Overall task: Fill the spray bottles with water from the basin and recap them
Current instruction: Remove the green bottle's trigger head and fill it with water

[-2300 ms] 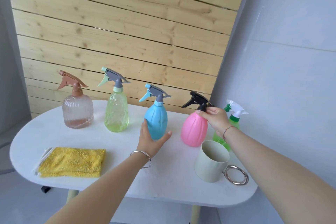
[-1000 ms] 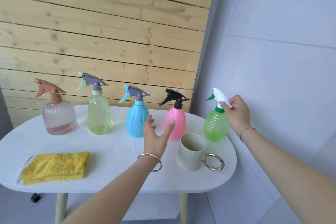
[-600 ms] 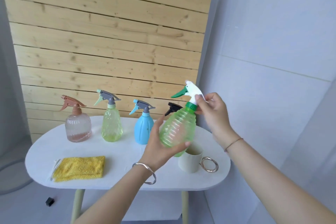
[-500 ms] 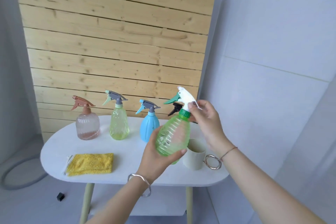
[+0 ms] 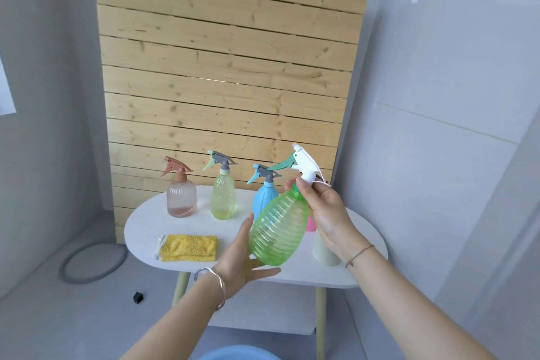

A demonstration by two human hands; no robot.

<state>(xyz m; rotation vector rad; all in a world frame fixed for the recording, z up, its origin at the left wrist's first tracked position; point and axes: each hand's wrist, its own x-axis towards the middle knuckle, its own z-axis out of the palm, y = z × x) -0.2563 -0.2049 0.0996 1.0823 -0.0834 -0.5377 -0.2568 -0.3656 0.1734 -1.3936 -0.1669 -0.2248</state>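
Observation:
I hold a ribbed green spray bottle (image 5: 279, 232) tilted in the air in front of the white table (image 5: 146, 223). My left hand (image 5: 242, 257) cups its base with straight fingers. My right hand (image 5: 321, 210) grips its neck just under the white and green spray head (image 5: 302, 164). On the table stand a pinkish clear bottle (image 5: 181, 196), a yellow-green bottle (image 5: 223, 194) and a blue bottle (image 5: 264, 199). A pink bottle (image 5: 310, 223) is mostly hidden behind the green one. A blue basin rim (image 5: 233, 355) shows at the bottom edge.
A folded yellow cloth (image 5: 188, 247) lies at the table's front left. A pale cup (image 5: 323, 251) stands at the right, partly behind my right wrist. A wooden slat panel (image 5: 222, 82) rises behind the table. A grey hose loop (image 5: 93, 261) lies on the floor to the left.
I have stepped back from the table with the green bottle, which is now lower and nearer to me. The blue basin has come into view at the bottom.

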